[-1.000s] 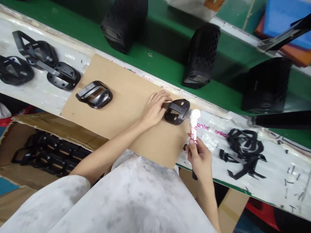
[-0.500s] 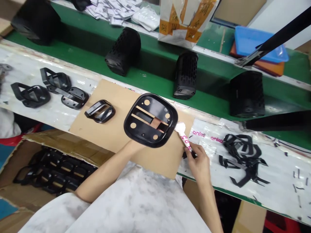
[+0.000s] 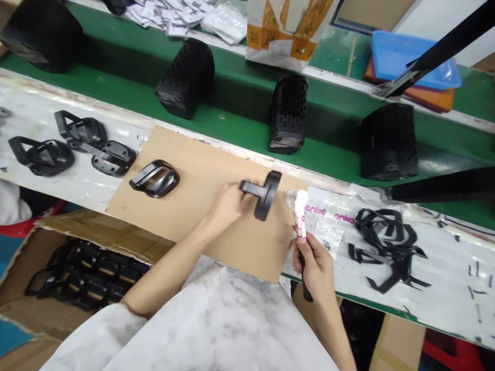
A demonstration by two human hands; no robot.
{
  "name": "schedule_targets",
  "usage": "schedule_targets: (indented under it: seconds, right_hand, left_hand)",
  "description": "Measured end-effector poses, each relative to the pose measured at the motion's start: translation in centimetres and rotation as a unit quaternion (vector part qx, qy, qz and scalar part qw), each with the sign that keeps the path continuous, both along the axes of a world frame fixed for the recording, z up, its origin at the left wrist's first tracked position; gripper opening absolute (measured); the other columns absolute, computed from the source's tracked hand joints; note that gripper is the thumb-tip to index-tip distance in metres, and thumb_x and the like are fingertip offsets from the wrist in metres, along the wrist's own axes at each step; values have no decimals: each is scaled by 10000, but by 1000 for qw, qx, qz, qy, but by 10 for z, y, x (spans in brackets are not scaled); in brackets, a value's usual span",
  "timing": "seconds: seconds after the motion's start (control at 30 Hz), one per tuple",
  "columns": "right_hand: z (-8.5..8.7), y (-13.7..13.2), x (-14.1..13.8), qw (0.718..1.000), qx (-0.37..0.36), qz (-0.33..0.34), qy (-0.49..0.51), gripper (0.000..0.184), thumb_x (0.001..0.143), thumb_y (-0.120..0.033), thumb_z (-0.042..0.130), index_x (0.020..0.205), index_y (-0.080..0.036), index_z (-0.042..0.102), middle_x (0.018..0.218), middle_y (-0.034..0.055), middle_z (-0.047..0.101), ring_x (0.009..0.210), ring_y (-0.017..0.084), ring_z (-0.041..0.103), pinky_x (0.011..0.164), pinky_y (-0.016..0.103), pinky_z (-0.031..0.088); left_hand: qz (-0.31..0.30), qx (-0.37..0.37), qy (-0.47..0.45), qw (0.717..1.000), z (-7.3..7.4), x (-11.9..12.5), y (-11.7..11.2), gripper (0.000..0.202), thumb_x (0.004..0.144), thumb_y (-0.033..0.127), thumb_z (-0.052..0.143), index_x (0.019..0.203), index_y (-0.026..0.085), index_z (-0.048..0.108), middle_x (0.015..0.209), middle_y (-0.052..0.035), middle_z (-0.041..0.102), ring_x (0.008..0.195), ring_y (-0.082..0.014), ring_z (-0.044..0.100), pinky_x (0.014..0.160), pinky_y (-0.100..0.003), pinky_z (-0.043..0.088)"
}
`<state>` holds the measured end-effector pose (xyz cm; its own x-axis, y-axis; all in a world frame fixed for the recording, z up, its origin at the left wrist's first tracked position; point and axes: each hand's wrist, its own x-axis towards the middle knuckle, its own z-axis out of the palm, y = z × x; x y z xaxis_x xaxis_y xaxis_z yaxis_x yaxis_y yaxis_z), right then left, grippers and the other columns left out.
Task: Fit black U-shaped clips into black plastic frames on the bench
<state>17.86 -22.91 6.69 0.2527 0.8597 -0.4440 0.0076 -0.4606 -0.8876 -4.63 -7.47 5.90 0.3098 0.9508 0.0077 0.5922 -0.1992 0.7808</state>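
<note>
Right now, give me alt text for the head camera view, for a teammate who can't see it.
A person's left hand holds a black plastic part edge-on over a cardboard sheet, while the right hand grips a white tube with pink print. Black perforated housings stand on a green shelf beyond.
</note>
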Motion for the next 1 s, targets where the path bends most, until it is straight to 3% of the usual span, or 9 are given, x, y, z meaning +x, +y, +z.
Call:
schedule_targets:
  seconds: [0.1,0.2,0.3,0.4,0.5,0.57,0.73,0.93,1.0]
  right_hand:
    - [1,3,-8,999,-14,-4,42,442,975,-613,668,1107,-195,732,733,-39,533,448,74,329,381,225,270]
    - [-1,6,-12,998,-38,3,57,528,960,-609,691,1296,-203,720,717,-51,512,458,76,309,382,217,257]
    - [-1,7,-16,997,-45,1,57,661,960,-611,691,1498,-231,633,685,-68,482,467,88,309,384,217,272]
    - [3,8,-24,999,-22,-28,33,706,975,-598,678,1577,-243,573,679,-72,469,464,89,306,384,217,276]
    - [3,14,-35,994,48,-93,-21,715,1018,-574,625,1652,-284,469,702,-73,468,467,91,324,400,215,288]
    - [-1,21,-39,993,57,-91,-48,704,1041,-587,574,1662,-279,455,701,-67,465,473,101,346,408,224,309]
    - [-7,34,-27,991,-48,113,-59,722,1008,-625,616,1611,-233,558,637,-56,466,498,128,362,426,254,350]
    - [5,30,-29,997,2,-23,-73,692,1038,-609,579,1624,-246,526,630,-75,425,470,119,340,402,236,308]
    - [3,28,-33,997,-7,27,-76,692,1045,-626,553,1606,-221,552,600,-76,440,454,122,357,399,243,329]
  left_hand:
    - [11,69,95,993,-14,6,10,269,1019,231,474,1119,177,719,1208,-162,734,1138,-334,651,1038,-510,520]
    - [20,131,135,982,-33,9,16,383,972,175,513,1330,167,649,1516,-174,598,1399,-358,523,1177,-553,444]
    - [22,154,137,978,-50,8,19,438,975,209,531,1408,177,589,1618,-176,514,1528,-358,422,1271,-594,348]
    - [18,151,135,979,-59,7,21,454,1019,276,514,1466,206,548,1662,-165,472,1591,-344,359,1317,-605,280]
    - [12,127,131,983,-60,7,22,480,1047,348,515,1513,233,523,1700,-147,430,1629,-338,305,1346,-599,221]
    - [12,107,133,985,-58,8,22,499,1051,364,516,1534,239,510,1721,-141,402,1647,-336,273,1360,-597,181]
    - [14,95,134,986,-52,12,21,510,1055,340,483,1553,234,497,1735,-128,394,1660,-328,254,1368,-610,146]
    - [21,91,134,987,-51,13,21,506,1056,334,491,1555,247,506,1734,-113,400,1665,-310,251,1376,-593,142]
    - [19,93,134,986,-50,13,21,490,1057,323,493,1540,242,521,1736,-114,397,1663,-309,253,1376,-589,141]
